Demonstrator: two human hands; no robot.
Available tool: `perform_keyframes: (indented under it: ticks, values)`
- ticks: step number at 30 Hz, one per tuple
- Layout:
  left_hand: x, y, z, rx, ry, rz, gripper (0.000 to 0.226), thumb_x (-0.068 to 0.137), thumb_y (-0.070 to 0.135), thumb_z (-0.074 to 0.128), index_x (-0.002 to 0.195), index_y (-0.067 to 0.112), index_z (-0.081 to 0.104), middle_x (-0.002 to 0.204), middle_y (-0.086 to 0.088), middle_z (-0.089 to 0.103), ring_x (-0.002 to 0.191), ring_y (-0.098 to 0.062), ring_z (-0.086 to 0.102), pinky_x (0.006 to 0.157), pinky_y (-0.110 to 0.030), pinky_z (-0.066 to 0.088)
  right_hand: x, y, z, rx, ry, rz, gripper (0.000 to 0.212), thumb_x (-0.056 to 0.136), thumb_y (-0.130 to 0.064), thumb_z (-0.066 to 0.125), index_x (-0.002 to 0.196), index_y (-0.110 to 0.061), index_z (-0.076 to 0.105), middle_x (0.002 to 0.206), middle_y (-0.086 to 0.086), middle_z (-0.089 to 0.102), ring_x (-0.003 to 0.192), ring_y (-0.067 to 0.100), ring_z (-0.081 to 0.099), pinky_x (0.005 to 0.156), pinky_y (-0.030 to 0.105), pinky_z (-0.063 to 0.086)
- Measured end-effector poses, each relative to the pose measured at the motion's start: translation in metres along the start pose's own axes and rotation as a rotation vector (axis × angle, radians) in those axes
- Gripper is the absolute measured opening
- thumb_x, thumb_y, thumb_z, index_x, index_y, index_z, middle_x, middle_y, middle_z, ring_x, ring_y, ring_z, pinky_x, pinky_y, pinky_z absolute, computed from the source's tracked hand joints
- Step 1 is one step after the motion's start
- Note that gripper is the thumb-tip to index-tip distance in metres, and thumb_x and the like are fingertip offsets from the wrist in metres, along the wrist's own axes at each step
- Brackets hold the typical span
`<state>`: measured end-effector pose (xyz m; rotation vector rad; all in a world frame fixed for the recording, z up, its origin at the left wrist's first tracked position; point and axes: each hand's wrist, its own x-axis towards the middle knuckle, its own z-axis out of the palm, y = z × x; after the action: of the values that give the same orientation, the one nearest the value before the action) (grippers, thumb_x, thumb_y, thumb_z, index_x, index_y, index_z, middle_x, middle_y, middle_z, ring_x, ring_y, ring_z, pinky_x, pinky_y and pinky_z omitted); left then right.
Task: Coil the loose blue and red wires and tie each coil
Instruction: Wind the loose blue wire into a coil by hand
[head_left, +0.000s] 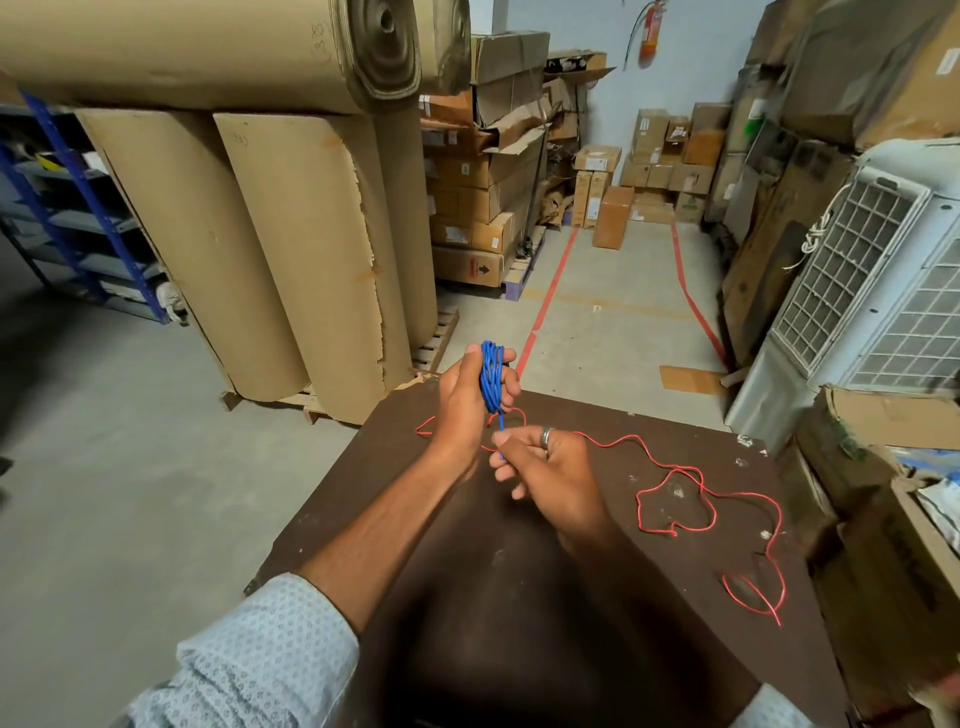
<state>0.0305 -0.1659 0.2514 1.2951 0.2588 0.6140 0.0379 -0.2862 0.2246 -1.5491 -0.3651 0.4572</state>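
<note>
The blue wire is wound into a tight coil, and my left hand grips it above the far end of the dark brown table. A short blue tail runs down from the coil to my right hand, which pinches its end between thumb and fingers just below the left hand. The red wire lies loose on the table in uneven loops, trailing from behind my hands to the right edge.
Large cardboard rolls stand on pallets to the left beyond the table. Stacked cartons line the aisle, an air cooler stands at the right, and more boxes crowd the table's right side.
</note>
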Motion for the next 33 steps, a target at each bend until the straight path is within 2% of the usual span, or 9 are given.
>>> perform_keyframes:
  ticks: [6, 11, 15, 17, 21, 24, 27, 30, 33]
  values:
    - [-0.007, -0.002, 0.009, 0.109, 0.036, 0.049, 0.044, 0.110, 0.028, 0.029, 0.115, -0.004, 0.059, 0.074, -0.011, 0.063, 0.061, -0.016, 0.052, 0.062, -0.025, 0.047, -0.003, -0.003, -0.003, -0.077, 0.022, -0.021, 0.015, 0.089, -0.002, 0.054, 0.095, 0.000, 0.068, 0.066, 0.001, 0.064, 0.054, 0.010, 0.052, 0.043, 0.023, 0.041]
    - [-0.014, -0.011, 0.010, 0.123, 0.012, 0.026, 0.038, 0.110, 0.026, 0.031, 0.116, 0.002, 0.060, 0.075, -0.003, 0.066, 0.063, -0.011, 0.055, 0.066, -0.023, 0.049, -0.010, 0.004, -0.005, -0.225, 0.154, -0.197, 0.017, 0.086, -0.020, 0.063, 0.101, -0.018, 0.071, 0.065, -0.004, 0.069, 0.051, 0.004, 0.058, 0.060, 0.029, 0.052]
    - [-0.018, -0.017, 0.010, 0.136, -0.005, 0.016, 0.034, 0.109, 0.029, 0.033, 0.105, 0.013, 0.062, 0.075, 0.000, 0.068, 0.067, -0.013, 0.057, 0.072, -0.026, 0.050, -0.016, 0.005, -0.006, -0.275, 0.118, -0.244, 0.016, 0.089, -0.015, 0.067, 0.102, -0.016, 0.075, 0.075, -0.008, 0.073, 0.063, 0.004, 0.066, 0.073, 0.035, 0.062]
    - [-0.019, -0.020, 0.010, 0.167, -0.014, 0.025, 0.036, 0.107, 0.033, 0.034, 0.097, 0.017, 0.064, 0.077, 0.000, 0.069, 0.071, -0.015, 0.059, 0.075, -0.032, 0.050, -0.016, 0.005, -0.010, -0.367, 0.118, -0.304, 0.021, 0.089, -0.012, 0.067, 0.108, -0.015, 0.075, 0.083, -0.006, 0.075, 0.070, 0.006, 0.069, 0.077, 0.026, 0.060]
    - [-0.023, -0.021, 0.012, 0.203, -0.023, 0.010, 0.042, 0.106, 0.031, 0.035, 0.084, 0.030, 0.070, 0.083, -0.004, 0.070, 0.080, -0.024, 0.063, 0.081, -0.042, 0.051, -0.012, 0.000, -0.019, -0.591, 0.183, -0.576, 0.019, 0.086, -0.011, 0.070, 0.102, -0.016, 0.078, 0.090, 0.002, 0.075, 0.070, -0.008, 0.059, 0.068, 0.004, 0.043]
    - [-0.026, -0.025, 0.013, 0.184, 0.001, -0.054, 0.036, 0.109, 0.028, 0.036, 0.103, 0.019, 0.071, 0.090, -0.002, 0.069, 0.083, -0.013, 0.064, 0.083, -0.032, 0.050, -0.007, -0.004, -0.026, -0.623, 0.217, -0.637, 0.018, 0.087, -0.019, 0.067, 0.101, -0.018, 0.078, 0.097, 0.001, 0.063, 0.077, 0.004, 0.055, 0.071, 0.027, 0.051]
    - [-0.028, -0.028, 0.014, 0.200, 0.005, -0.107, 0.058, 0.106, 0.051, 0.026, 0.103, 0.017, 0.073, 0.099, -0.006, 0.073, 0.093, -0.017, 0.068, 0.091, -0.034, 0.051, 0.000, -0.006, -0.034, -0.653, 0.248, -0.640, 0.017, 0.088, -0.021, 0.069, 0.101, -0.016, 0.078, 0.097, -0.003, 0.046, 0.084, 0.013, 0.052, 0.068, 0.035, 0.051]
    - [-0.030, -0.027, 0.017, 0.229, 0.047, -0.181, 0.094, 0.076, 0.092, 0.008, 0.083, 0.030, 0.078, 0.092, -0.007, 0.077, 0.098, -0.025, 0.071, 0.098, -0.041, 0.051, 0.001, -0.002, -0.034, -0.665, 0.233, -0.645, 0.014, 0.085, -0.017, 0.073, 0.097, -0.015, 0.078, 0.096, -0.004, 0.043, 0.086, 0.012, 0.049, 0.070, 0.034, 0.050]
    - [-0.034, -0.032, 0.020, 0.261, 0.068, -0.194, 0.103, 0.064, 0.099, 0.000, 0.066, 0.022, 0.068, 0.072, -0.006, 0.069, 0.077, -0.022, 0.066, 0.088, -0.043, 0.052, -0.003, 0.003, -0.030, -0.649, 0.238, -0.599, 0.010, 0.082, -0.016, 0.073, 0.092, -0.016, 0.076, 0.101, -0.003, 0.045, 0.091, 0.012, 0.050, 0.075, 0.028, 0.048]
